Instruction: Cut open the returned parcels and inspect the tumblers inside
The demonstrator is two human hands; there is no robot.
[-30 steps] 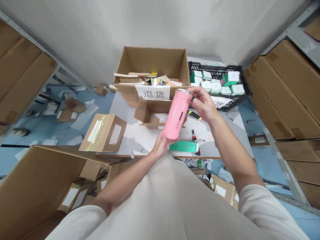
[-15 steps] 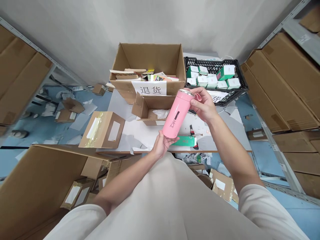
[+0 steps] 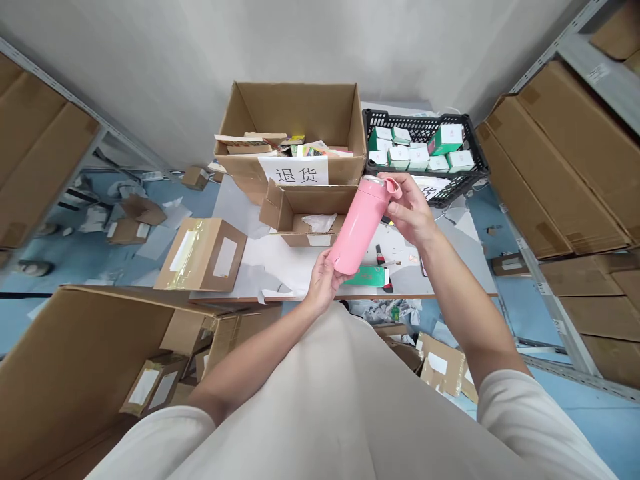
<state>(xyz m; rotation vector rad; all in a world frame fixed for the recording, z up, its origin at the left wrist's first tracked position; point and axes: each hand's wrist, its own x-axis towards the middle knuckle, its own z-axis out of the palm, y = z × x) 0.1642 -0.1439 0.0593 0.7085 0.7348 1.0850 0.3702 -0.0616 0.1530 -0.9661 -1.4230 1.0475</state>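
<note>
While the left hand [image 3: 323, 281] and right hand [image 3: 413, 211] grasp the pink bottle [image 3: 360, 223], it is unboxed, not yet set down, with a green box [image 3: 370, 276] below their grip.

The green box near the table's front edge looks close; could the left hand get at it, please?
Probably not without letting go: the left hand is near the green box but holds the pink bottle near its base.

1. Above the table [image 3: 479, 273], your two hands [image 3: 413, 210] and one pink bottle [image 3: 360, 225].
2. On the table, you have three brown cartons [image 3: 200, 259].
3. Also on the table, one black crate [image 3: 479, 155] holding at least eight green-and-white boxes [image 3: 446, 138].
4. By the table's edge nearest you, one green box [image 3: 371, 276].
</note>
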